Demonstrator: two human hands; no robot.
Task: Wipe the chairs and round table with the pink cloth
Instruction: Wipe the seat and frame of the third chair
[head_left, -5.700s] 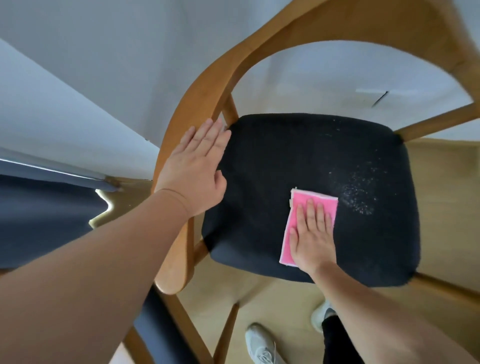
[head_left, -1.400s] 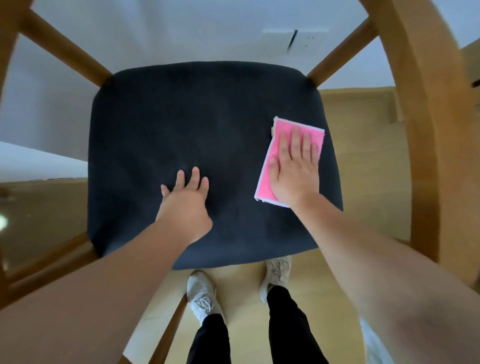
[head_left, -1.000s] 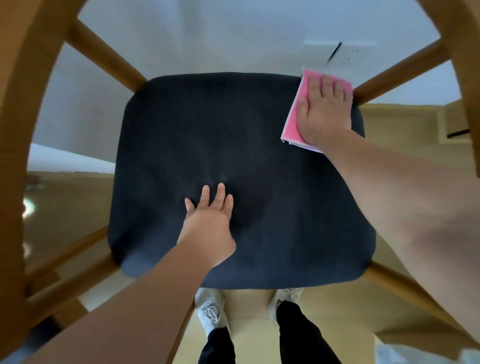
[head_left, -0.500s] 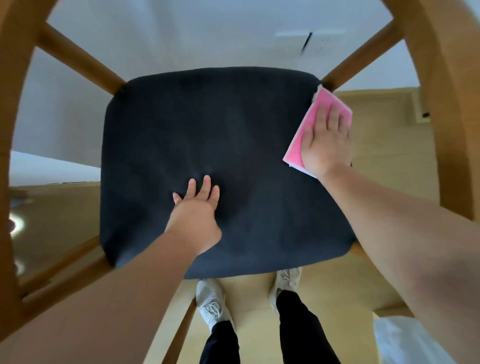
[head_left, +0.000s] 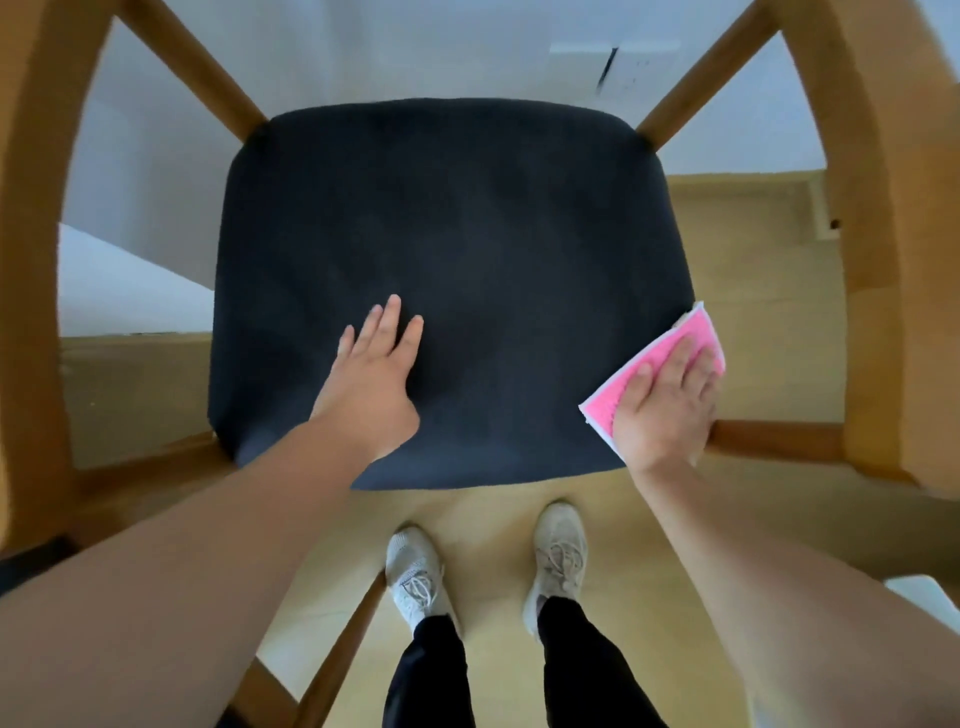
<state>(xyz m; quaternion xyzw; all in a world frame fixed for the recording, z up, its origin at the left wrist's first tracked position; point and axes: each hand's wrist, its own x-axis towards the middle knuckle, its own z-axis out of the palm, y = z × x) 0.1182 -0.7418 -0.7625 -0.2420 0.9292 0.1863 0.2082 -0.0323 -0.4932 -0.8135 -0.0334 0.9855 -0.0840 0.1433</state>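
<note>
I look straight down on a wooden chair with a black padded seat (head_left: 457, 218). A folded pink cloth (head_left: 675, 358) lies at the seat's near right edge, partly over the side. My right hand (head_left: 662, 410) presses flat on it, fingers spread. My left hand (head_left: 371, 384) rests flat on the seat's near middle, holding nothing. The curved wooden frame (head_left: 872, 234) arcs around both sides of the seat. The round table is out of view.
A white wall (head_left: 363, 57) rises just behind the chair, with a socket plate (head_left: 631, 62) on it. Light wood floor (head_left: 493, 530) lies below, and my two feet in pale trainers (head_left: 415, 571) stand close to the seat's front edge.
My right hand has slid the pink cloth from the seat's far right corner down along the right edge to the near right corner. My left hand has stayed pressed on the seat.
</note>
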